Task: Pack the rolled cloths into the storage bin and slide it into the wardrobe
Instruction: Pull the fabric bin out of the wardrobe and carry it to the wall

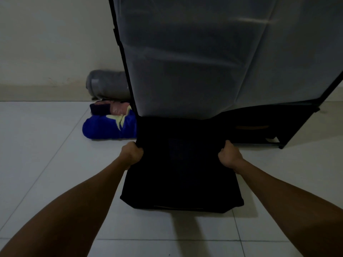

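Note:
A black fabric storage bin sits on the white tiled floor, its far end under the grey cover of the wardrobe. My left hand grips the bin's left rim and my right hand grips its right rim. The inside of the bin is too dark to see. Rolled cloths lie on the floor left of the wardrobe: a blue one, a pink and dark one behind it, and a grey roll against the wall.
A second black bin with a slot handle stands in the wardrobe's bottom shelf to the right. The wardrobe's black frame foot rests on the floor at the right. A pale wall runs behind.

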